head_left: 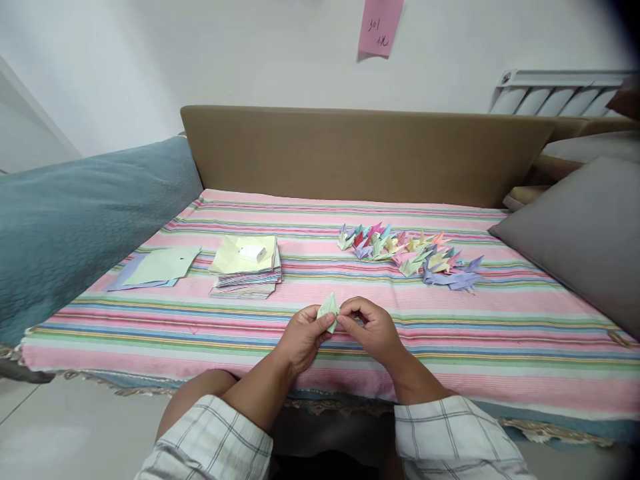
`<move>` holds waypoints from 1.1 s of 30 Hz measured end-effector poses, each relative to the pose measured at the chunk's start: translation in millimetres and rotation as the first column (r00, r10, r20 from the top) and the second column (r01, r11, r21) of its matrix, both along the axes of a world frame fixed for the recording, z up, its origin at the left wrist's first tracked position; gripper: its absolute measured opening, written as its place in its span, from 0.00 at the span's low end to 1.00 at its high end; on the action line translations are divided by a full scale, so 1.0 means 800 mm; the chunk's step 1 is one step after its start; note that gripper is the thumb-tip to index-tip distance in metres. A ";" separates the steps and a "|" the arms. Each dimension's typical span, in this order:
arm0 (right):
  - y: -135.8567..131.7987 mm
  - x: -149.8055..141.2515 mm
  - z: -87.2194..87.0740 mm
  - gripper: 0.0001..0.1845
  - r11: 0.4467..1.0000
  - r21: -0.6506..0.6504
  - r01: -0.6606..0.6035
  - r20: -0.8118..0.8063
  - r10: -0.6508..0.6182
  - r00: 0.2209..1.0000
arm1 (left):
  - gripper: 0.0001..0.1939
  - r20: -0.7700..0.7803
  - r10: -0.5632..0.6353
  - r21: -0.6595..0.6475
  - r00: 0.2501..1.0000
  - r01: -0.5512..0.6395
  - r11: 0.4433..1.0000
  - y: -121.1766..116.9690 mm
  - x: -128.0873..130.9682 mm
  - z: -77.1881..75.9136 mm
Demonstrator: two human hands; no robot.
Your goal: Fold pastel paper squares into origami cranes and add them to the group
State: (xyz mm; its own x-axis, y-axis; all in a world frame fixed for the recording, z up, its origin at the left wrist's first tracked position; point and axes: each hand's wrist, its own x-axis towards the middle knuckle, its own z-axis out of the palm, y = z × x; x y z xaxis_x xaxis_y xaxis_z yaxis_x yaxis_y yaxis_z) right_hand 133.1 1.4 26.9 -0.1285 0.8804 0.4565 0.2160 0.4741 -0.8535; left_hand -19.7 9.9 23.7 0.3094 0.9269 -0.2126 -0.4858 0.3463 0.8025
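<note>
Between my two hands is a small piece of pale green folded paper, its pointed tip facing away from me. My left hand is closed on it, with the thumb pressed over its lower part. The thumb and forefinger of my right hand pinch the paper's right edge. Beyond my right hand lie rows of folded paper cranes in many colours. Ahead of my left hand stands a stack of square paper sheets, a small white block resting on top.
A few loose paper sheets lie at the left. Everything rests on a striped cloth over a sofa with a brown backrest. A blue armrest borders the left, a grey cushion the right. A pink note hangs on the wall.
</note>
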 end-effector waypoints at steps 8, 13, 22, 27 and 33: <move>0.002 -0.012 -0.014 0.14 0.973 -0.221 -0.071 -0.231 0.018 0.973 | 0.15 0.083 0.026 -0.013 0.996 -0.025 1.000 -0.001 0.002 -0.001; 0.002 -0.020 -0.016 0.13 0.957 -0.269 -0.106 -0.277 0.028 0.961 | 0.14 0.108 0.055 0.004 0.993 -0.056 0.998 -0.002 0.006 0.000; 0.000 -0.026 -0.018 0.12 0.928 -0.346 -0.138 -0.225 0.061 0.973 | 0.14 0.150 0.132 -0.047 0.980 -0.127 0.991 -0.003 0.009 -0.001; 0.000 -0.024 -0.014 0.12 0.945 -0.312 -0.094 -0.233 0.020 0.972 | 0.15 0.166 0.110 -0.062 0.980 -0.101 0.993 -0.001 0.005 -0.001; 0.003 -0.016 -0.012 0.13 0.955 -0.296 -0.029 -0.245 -0.046 0.968 | 0.17 0.128 0.114 -0.110 0.985 -0.101 0.989 0.001 -0.001 0.003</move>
State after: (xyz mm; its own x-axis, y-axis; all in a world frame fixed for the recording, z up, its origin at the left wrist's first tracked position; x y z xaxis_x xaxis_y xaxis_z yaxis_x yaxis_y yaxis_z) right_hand 120.3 3.5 17.7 -0.0374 0.9807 0.1921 -0.0160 0.1916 -0.9813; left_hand -20.1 10.7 25.8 0.2410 0.9317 -0.2717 -0.6249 0.3632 0.6911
